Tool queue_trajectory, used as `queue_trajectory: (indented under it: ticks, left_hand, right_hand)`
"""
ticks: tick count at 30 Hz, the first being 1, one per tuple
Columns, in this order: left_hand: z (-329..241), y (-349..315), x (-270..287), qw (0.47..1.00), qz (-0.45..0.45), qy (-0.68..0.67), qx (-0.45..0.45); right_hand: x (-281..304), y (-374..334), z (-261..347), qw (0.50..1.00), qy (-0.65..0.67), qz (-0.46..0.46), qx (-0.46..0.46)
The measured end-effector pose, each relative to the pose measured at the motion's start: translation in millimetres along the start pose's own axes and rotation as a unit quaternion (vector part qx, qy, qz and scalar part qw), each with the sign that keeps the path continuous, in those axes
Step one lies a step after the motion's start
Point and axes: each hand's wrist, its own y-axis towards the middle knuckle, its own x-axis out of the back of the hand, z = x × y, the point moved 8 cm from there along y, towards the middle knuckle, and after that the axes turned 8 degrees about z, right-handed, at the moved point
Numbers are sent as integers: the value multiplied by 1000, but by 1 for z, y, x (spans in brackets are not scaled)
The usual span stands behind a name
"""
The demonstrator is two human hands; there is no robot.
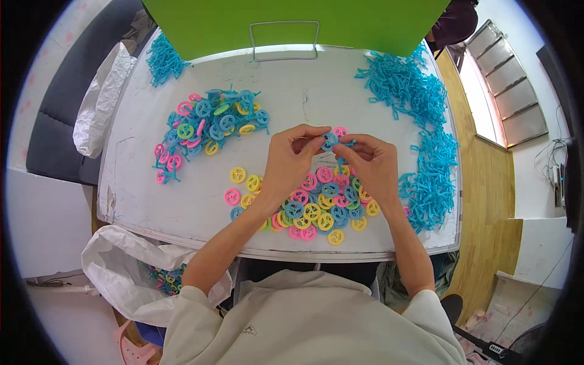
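Note:
Over the middle of the white table (146, 201), my two hands meet at fingertip height. My left hand (291, 157) pinches a small blue spoked plastic wheel (329, 141) by its rim. Against the wheel's right side, my right hand (374, 163) pinches a blue plastic stick piece (349, 144); whether the two parts are joined I cannot tell. Below my hands spreads a heap of loose pink, yellow, blue and green wheels (311, 212). Farther left lies a pile of wheels with blue sticks (207, 125) attached.
Loose blue sticks (432, 152) are heaped along the table's right edge, with a smaller heap of sticks (164, 61) at the far left corner. A green panel (298, 18) stands across the back. An open white sack (115, 255) holding coloured pieces sits by the near left edge.

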Motion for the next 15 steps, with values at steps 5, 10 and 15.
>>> queue_trajectory:
  ticks: [5,10,15]
  left_hand:
    - [-3,-5,-3,997,-20,69,39]
    - [-6,-9,-3,998,-42,11,52]
    - [-6,-11,-2,997,-62,8,47]
  right_hand:
    - [-2,1,-5,999,35,0,-33]
    - [-6,0,-12,986,153,-17,-70]
    - [-7,-2,-8,992,113,-31,-49]
